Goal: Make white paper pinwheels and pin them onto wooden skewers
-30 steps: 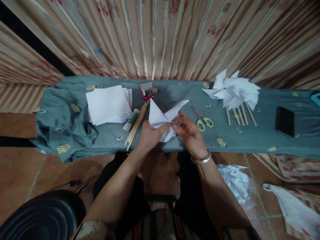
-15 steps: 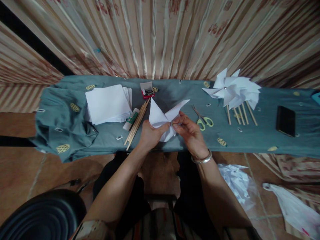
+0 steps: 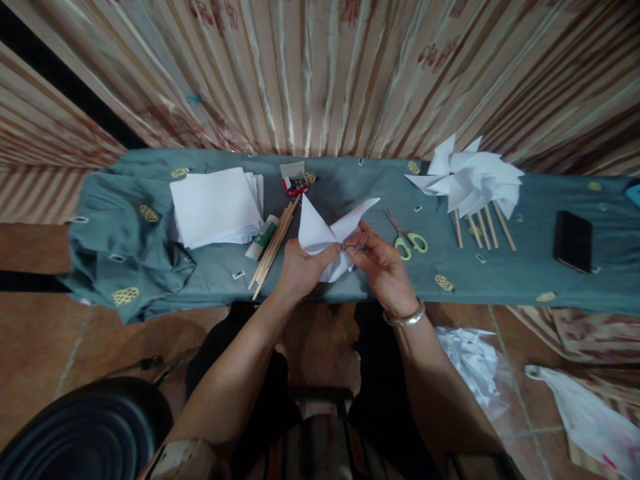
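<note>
Moved since the earlier frame: next to nothing. Both hands keep their pose; the whole scene has only slid a touch in view, as if the head dipped.

Left hand: grasping the paper pinwheel, thumb laid across toward its centre; fingers underneath hidden. Right hand: thumb and fingertips pinched at the same centre, on a small dark point too fine to identify. Bangle on that wrist. Pinwheel sits between the two hands, above the near edge of the cloth, two pointed blades standing away from the person.

Left of the left hand: sticks, just beyond them a tube, then paper. Beyond the left hand: red box, open, small metal pieces inside.

Right of the right hand: scissors, near; further out, stacked pinwheels on sticks; well apart, phone.
</note>
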### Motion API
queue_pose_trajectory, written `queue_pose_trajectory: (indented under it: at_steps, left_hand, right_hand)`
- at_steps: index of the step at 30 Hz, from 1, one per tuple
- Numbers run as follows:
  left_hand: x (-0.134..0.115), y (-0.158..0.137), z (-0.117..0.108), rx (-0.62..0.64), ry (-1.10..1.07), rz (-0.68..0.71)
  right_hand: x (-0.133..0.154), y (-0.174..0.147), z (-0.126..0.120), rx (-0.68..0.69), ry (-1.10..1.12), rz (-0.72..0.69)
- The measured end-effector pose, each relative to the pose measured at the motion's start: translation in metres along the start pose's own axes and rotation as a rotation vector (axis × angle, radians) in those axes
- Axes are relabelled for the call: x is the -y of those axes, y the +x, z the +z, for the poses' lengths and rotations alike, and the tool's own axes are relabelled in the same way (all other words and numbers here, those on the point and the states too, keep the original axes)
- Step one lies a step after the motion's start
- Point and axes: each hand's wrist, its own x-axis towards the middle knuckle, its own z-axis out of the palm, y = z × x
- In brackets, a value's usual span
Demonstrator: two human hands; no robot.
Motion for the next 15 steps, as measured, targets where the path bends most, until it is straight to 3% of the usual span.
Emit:
queue_pose_trajectory:
  at_steps: [15]
  left_hand:
    - [-0.0029,-0.0009,-0.0001,0.002,0.007,0.015]
  right_hand:
    - [0.0014,-0.0001,0.0004,0.001,0.011,0.004]
